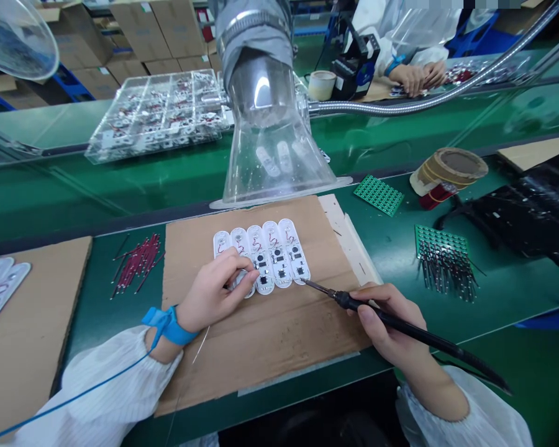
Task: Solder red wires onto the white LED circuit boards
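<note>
Several white rounded-end strips [278,256] lie side by side on a cardboard sheet [279,335], each carrying a small circuit board with black parts and thin red wires. Over the left end of the row, my left hand [221,285] is closed in a pinch. A thin silvery solder wire [201,344] trails below it; its end at the fingertips is too small to make out. My right hand [394,323] grips a black soldering iron [428,339] like a pen. The iron's tip is at the lower end of the rightmost strip.
A clear fume hood [279,155] hangs beyond the strips. Red wires [137,264] lie left. On the right are a green perforated board [379,194], another board with dark wires [442,254] and a tape roll [447,171]. Across the bench, a co-worker's hands [417,77] handle small parts.
</note>
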